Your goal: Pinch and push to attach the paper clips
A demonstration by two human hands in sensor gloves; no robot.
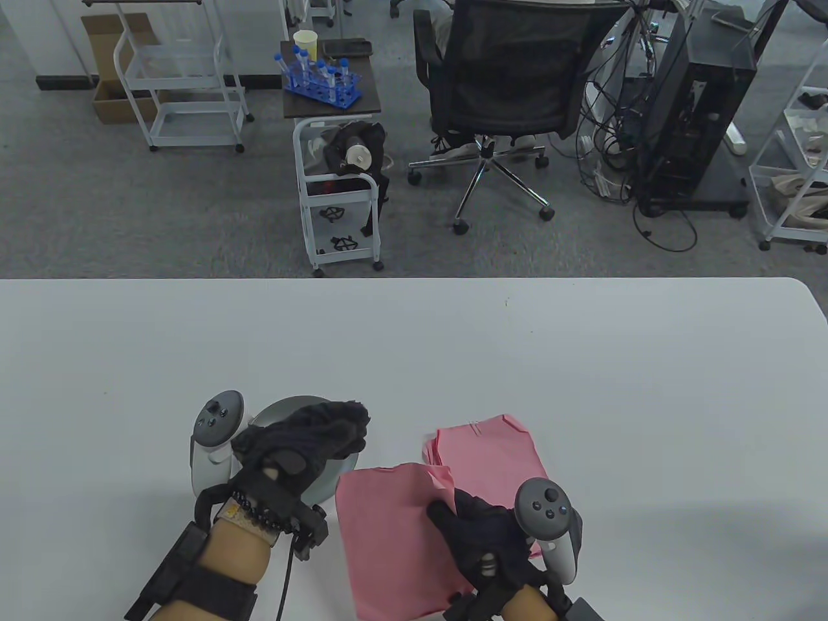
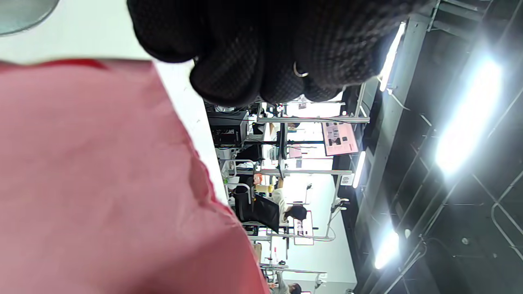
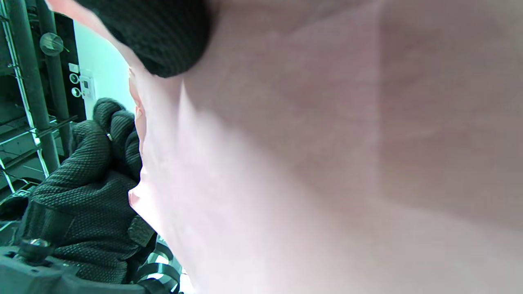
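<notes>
My left hand hovers over a round metal dish and pinches a small metal paper clip between its fingertips; the clip also glints in the right wrist view. My right hand holds a loose set of pink paper sheets near the table's front edge, thumb on top, with the sheets' near corner lifted. The paper fills the right wrist view and shows in the left wrist view. The left hand is just left of the sheets' far corner, not touching them.
A second stack of pink sheets lies behind my right hand, with a clip on its far edge. The white table stretches away beyond. An office chair and carts stand on the floor past the table.
</notes>
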